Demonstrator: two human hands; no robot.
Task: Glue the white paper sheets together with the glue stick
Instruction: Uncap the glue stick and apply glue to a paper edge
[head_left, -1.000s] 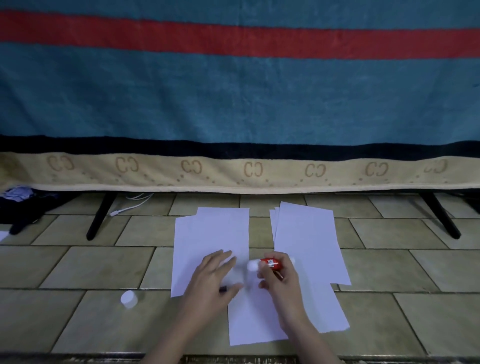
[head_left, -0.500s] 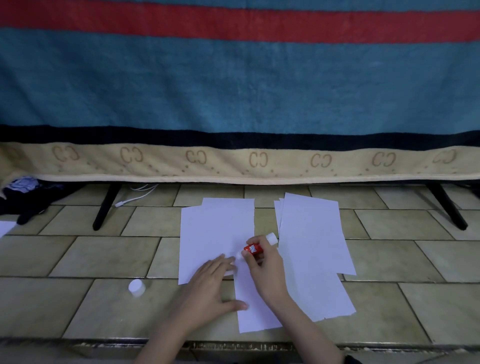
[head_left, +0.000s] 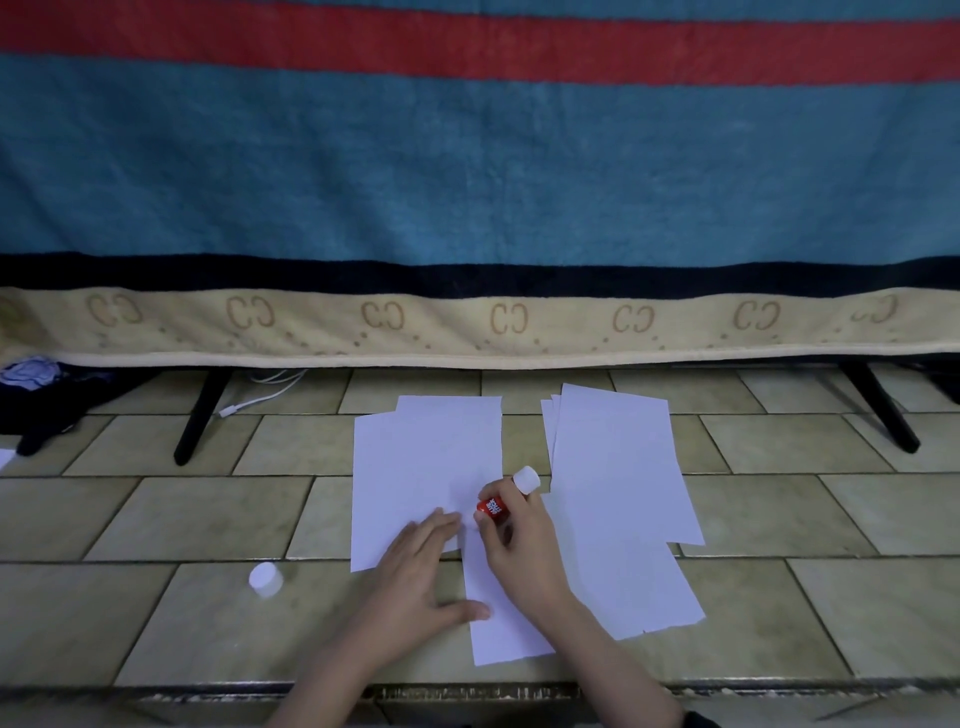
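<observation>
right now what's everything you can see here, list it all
glue stick: one, red with white end, in the right hand
cap: one, white, on the tiles left of the papers
paper sheets: several, white, overlapping on the tiled floor
blanket: one, blue, red stripe, beige border, hanging behind
cable: one, white, under the blanket
dark cloth: far left
left hand: flat on paper
right hand: grips glue stick

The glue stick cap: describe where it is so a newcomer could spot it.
On the tiled floor, look left of the left hand, clear of the paper sheets. The cap is a small white cylinder lying alone on a bare tile, touching nothing.
</observation>
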